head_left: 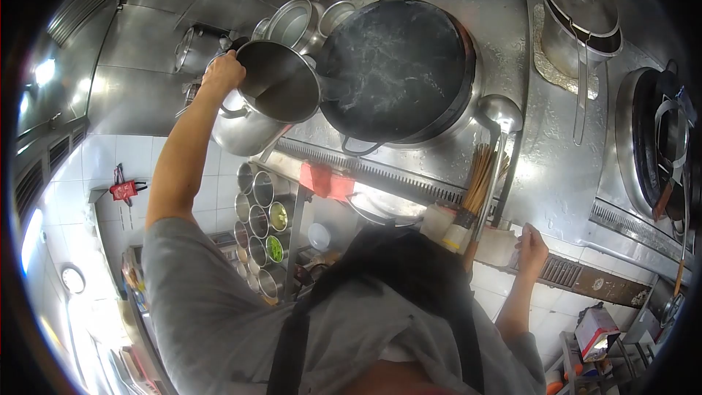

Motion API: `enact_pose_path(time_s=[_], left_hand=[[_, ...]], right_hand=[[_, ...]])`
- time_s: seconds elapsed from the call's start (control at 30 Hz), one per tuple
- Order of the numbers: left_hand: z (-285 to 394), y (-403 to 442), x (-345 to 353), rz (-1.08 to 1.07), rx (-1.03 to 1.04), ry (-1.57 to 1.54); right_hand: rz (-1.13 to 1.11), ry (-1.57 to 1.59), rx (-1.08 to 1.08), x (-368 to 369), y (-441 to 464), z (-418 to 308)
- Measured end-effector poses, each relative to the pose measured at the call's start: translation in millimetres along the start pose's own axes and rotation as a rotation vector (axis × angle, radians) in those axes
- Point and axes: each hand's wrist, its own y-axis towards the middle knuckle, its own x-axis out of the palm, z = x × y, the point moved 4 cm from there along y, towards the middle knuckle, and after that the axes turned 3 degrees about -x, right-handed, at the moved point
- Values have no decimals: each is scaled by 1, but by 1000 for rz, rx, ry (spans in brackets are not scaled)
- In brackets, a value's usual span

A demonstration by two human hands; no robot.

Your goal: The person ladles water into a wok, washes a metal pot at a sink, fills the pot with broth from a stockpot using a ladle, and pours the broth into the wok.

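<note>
My left hand (pixel 225 71) is wrapped round the handle of a large steel pot (pixel 248 132), which tilts towards a black wok (pixel 398 66). The pot's mouth faces me and its inside looks dark. Its rim is close to the wok's left side; I cannot tell whether liquid is flowing between them. Swirling pale streaks and haze show over the wok, which has loop handles at its far and near sides. My right hand (pixel 531 251) hangs by the front edge of the counter, fingers curled in, with nothing visible in them.
A steel ladle (pixel 499 113) and a bundle of wooden sticks (pixel 479 175) stand right of the wok. Steel bowls (pixel 291 23) sit behind the pot. Strainers (pixel 585 0) rest on a pot at upper right. Several ingredient tins (pixel 259 223) and a red cloth (pixel 326 181) are nearer me.
</note>
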Motion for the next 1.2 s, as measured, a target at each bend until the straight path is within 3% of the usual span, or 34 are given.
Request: enact_pose_path(time_s=[0.97,1.2], left_hand=[[-14,-4,1,-9,-30,-31],[-67,14,20,128,43,-164]], right_hand=[[-29,-4,12,9,6,-2],[-27,-12,6,6,3,-6]])
